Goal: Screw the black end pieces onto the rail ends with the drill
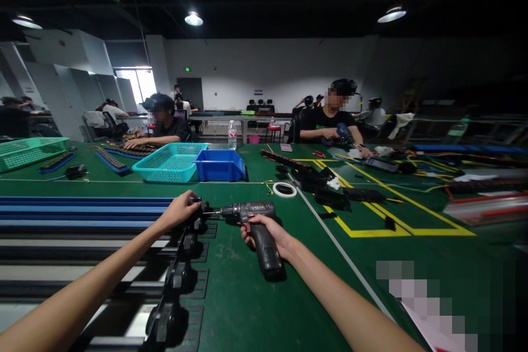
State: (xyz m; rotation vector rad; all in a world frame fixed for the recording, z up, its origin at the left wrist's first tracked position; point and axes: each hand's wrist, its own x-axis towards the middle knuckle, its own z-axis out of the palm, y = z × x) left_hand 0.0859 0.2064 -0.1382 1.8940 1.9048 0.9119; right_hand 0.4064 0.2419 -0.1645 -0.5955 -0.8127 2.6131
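Observation:
A black power drill [264,242] is gripped in my right hand [266,234], its bit pointing left. The bit's tip meets or nearly meets a black end fitting [203,207] on the farthest of several long rails. Fingers of my left hand [181,210] are closed at that same fitting, on the end of a blue rail [124,209]; what exactly they pinch is too small to tell. More black end fittings [179,275] line the right ends of the rails, coming toward me.
On the green table [243,308] stand a turquoise basket [171,162], a blue bin [220,166], a tape roll [284,190] and a bottle [232,135]. Black parts and cables [330,192] lie to the right. Across the table, one person holds a blue drill [344,135]; another works at left.

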